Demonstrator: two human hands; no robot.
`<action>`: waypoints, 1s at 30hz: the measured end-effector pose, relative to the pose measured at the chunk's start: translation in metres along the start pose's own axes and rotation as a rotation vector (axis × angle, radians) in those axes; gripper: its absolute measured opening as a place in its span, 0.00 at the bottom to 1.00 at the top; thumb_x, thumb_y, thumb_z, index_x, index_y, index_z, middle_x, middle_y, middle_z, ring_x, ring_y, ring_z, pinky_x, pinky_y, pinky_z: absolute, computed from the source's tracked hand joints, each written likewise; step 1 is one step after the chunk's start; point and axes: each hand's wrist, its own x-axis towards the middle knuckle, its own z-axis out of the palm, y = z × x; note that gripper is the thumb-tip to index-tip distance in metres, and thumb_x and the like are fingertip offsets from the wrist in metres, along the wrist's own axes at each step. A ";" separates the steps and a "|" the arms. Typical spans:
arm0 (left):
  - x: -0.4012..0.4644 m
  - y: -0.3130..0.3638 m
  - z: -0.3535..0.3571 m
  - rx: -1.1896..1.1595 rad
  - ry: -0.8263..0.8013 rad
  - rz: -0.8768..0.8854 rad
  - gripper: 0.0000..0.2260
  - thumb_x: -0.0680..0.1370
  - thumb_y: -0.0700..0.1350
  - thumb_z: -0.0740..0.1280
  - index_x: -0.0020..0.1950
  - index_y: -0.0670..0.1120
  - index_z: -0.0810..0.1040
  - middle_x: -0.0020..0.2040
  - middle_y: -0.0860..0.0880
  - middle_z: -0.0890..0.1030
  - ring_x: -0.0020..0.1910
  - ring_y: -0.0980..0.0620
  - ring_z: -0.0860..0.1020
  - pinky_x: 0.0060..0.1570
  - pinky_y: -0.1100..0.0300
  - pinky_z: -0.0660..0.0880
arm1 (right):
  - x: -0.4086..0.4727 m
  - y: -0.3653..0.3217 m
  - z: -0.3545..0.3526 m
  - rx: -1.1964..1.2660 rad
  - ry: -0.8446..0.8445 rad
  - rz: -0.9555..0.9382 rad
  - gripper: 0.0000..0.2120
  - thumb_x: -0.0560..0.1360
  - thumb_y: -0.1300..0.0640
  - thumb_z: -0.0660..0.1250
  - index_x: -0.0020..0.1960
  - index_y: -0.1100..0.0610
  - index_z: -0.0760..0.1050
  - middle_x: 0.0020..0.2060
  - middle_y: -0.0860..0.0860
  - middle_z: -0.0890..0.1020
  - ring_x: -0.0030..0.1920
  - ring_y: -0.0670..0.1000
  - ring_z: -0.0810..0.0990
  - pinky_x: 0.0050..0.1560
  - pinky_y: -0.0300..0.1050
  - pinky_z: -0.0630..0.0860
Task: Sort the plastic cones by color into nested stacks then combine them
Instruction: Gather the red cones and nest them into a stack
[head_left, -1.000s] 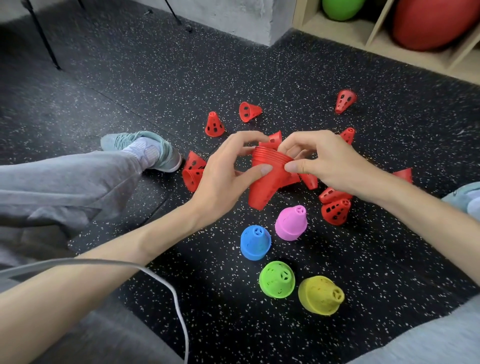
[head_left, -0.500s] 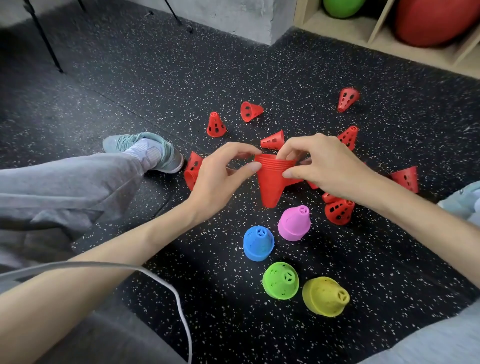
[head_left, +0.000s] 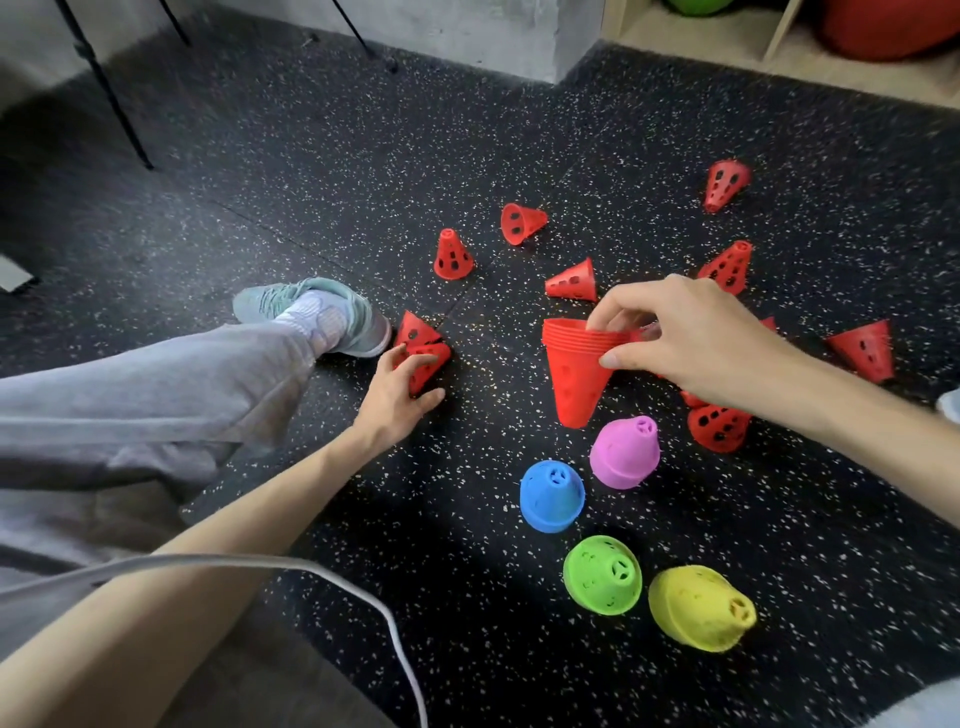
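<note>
While the right hand (head_left: 696, 348) holds the red stack (head_left: 576, 371) mouth-up by its rim, thumb outside and fingers hooked inside, the open top stands ready to take another cone. The stack hangs tip-down just above the pink stack (head_left: 625, 453). Left of the red stack, beside the shoe (head_left: 317, 317), the left hand (head_left: 397, 389) curls its grip round a loose red cone (head_left: 427, 364) lying on the floor, likely the next one to drop in. Below the red stack sit blue (head_left: 551, 496), green (head_left: 602, 574) and yellow (head_left: 698, 608) stacks, apparently sorted; more red cones lie scattered beyond it, so red is unfinished.
</note>
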 end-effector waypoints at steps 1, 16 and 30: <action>-0.001 -0.002 0.000 0.002 0.011 -0.006 0.23 0.77 0.44 0.75 0.72 0.48 0.76 0.76 0.37 0.62 0.79 0.42 0.60 0.78 0.51 0.60 | 0.001 -0.001 0.000 0.005 -0.007 0.000 0.10 0.71 0.57 0.78 0.48 0.45 0.82 0.41 0.38 0.83 0.45 0.36 0.79 0.56 0.50 0.77; 0.003 -0.009 0.000 -0.074 0.050 -0.112 0.25 0.78 0.44 0.74 0.74 0.44 0.75 0.69 0.46 0.79 0.68 0.48 0.77 0.70 0.54 0.70 | 0.005 -0.002 0.002 0.042 -0.025 -0.010 0.10 0.72 0.57 0.78 0.47 0.44 0.82 0.42 0.39 0.83 0.43 0.41 0.81 0.56 0.53 0.79; -0.008 0.066 0.004 -0.315 0.162 0.198 0.14 0.79 0.36 0.72 0.54 0.57 0.80 0.41 0.57 0.85 0.42 0.60 0.81 0.50 0.58 0.77 | 0.006 0.002 -0.001 0.061 0.018 -0.017 0.11 0.72 0.58 0.77 0.47 0.43 0.82 0.42 0.40 0.83 0.43 0.38 0.81 0.46 0.36 0.79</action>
